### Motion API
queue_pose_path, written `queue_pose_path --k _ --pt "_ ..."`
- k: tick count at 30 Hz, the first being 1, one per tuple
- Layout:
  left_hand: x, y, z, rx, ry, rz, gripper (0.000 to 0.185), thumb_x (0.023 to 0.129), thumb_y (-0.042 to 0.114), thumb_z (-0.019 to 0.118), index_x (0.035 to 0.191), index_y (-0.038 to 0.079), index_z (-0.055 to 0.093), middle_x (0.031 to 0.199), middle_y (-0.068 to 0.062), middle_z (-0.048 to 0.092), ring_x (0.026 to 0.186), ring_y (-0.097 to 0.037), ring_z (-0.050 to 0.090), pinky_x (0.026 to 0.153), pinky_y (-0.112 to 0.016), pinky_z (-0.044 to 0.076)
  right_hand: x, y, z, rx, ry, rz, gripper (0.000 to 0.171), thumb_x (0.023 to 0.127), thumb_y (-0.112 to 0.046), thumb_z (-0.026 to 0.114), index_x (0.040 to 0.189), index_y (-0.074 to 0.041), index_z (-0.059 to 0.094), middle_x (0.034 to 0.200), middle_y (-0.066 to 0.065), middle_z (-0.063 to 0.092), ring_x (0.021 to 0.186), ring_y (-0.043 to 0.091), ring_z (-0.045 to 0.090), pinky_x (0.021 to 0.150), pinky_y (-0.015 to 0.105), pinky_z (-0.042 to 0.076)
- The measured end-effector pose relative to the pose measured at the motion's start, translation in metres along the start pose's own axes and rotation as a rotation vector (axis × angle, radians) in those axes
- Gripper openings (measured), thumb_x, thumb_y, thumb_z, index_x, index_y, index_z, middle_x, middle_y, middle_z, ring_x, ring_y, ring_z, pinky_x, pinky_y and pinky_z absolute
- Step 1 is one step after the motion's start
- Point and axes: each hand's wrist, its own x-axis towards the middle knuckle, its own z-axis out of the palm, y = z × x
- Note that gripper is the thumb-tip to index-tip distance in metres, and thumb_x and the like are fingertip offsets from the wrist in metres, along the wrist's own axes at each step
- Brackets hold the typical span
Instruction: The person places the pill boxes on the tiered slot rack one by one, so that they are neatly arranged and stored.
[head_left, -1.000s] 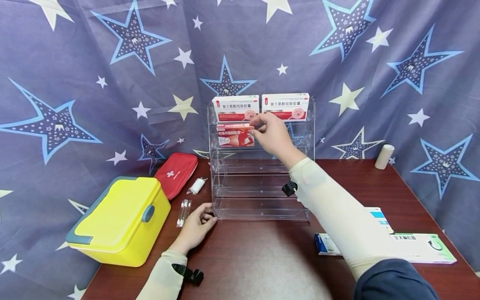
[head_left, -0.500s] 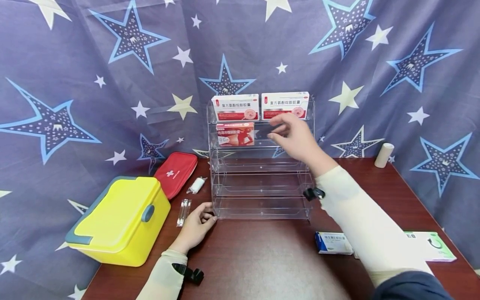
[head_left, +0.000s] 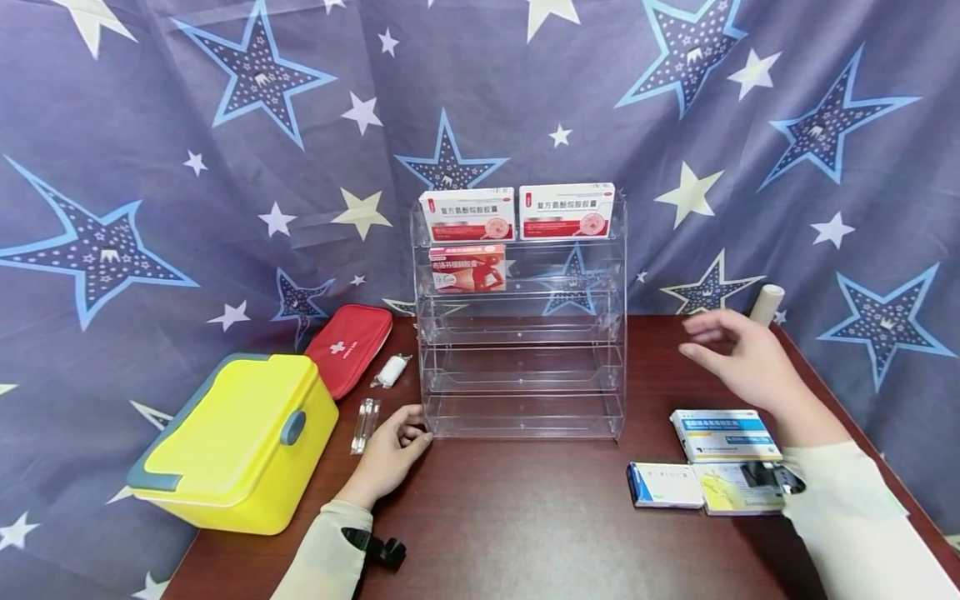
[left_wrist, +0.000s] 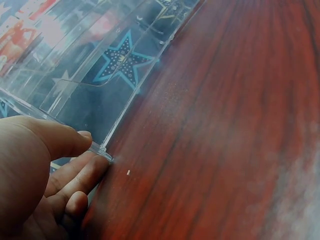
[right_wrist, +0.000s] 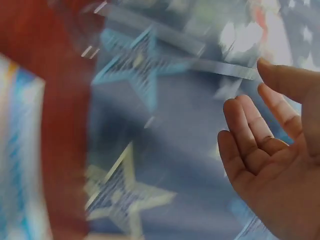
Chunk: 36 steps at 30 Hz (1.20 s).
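Note:
A clear acrylic tiered rack stands on the table. My left hand holds its lower left front corner; in the left wrist view the thumb lies on one side of the panel edge and the fingers on the other. Two white-and-red medicine boxes fill the top tier, and a red medicine box leans at the left of the tier below. Right of the rack, my right hand hangs in the air with nothing in it, fingers loosely bent. Just below it lies a blue-and-white medicine box.
Beside that box lie a small white-and-blue box and a yellow box. At left are a yellow case, a red first-aid pouch, a wrapped white roll and a clear packet. A beige roll stands back right.
My right hand has left the red medicine box in the second tier and swung right, past the rack, to above the boxes on the table. The left hand has stayed at the rack's corner.

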Motion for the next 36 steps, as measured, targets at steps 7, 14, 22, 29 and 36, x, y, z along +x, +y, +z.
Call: queue_pose_path --k 7,14,22,29,36 --pt "0.001 0.000 -0.002 0.002 -0.008 -0.007 0.041 0.096 0.008 0.077 0.135 0.007 0.064 0.113 -0.006 0.070 0.098 -0.018 0.067 0.083 -0.028 0.053 -0.050 0.072 -0.023 -0.149 -0.082 0.242 0.048 0.097 -0.036 0.078 0.132 -0.005 0.066 0.124 0.026 0.068 0.107 0.038 0.067 0.071 0.016 0.050" --pt "0.001 -0.002 -0.002 0.004 -0.002 -0.014 0.040 0.096 0.008 0.077 0.134 0.009 0.064 0.113 -0.006 0.070 0.098 -0.018 0.067 0.083 -0.029 0.052 -0.070 0.104 -0.033 -0.169 -0.225 0.277 0.060 0.095 -0.038 0.079 0.140 -0.001 0.061 0.131 0.031 0.063 0.114 0.048 0.062 0.078 0.036 0.057" --pt "0.000 0.000 0.000 0.013 -0.001 -0.004 0.040 0.096 0.008 0.077 0.134 0.008 0.064 0.112 -0.005 0.070 0.097 -0.016 0.067 0.082 -0.028 0.052 -0.081 0.115 -0.034 -0.162 -0.319 0.270 0.065 0.088 -0.027 0.086 0.140 0.003 0.060 0.131 0.033 0.063 0.116 0.051 0.062 0.080 0.038 0.059" --pt "0.001 0.001 -0.001 0.013 -0.008 0.002 0.040 0.096 0.007 0.077 0.134 0.008 0.064 0.111 -0.005 0.070 0.096 -0.016 0.067 0.081 -0.028 0.053 -0.085 0.119 -0.035 -0.180 -0.357 0.288 0.071 0.087 -0.030 0.088 0.141 0.006 0.059 0.129 0.033 0.064 0.113 0.049 0.065 0.089 0.061 0.054" --pt "0.000 0.003 -0.001 0.017 -0.006 -0.008 0.041 0.096 0.007 0.076 0.134 0.010 0.064 0.111 -0.004 0.071 0.096 -0.016 0.067 0.081 -0.029 0.053 -0.084 0.121 -0.035 -0.181 -0.407 0.315 0.072 0.089 -0.032 0.085 0.141 0.008 0.057 0.127 0.032 0.065 0.109 0.045 0.064 0.089 0.065 0.051"
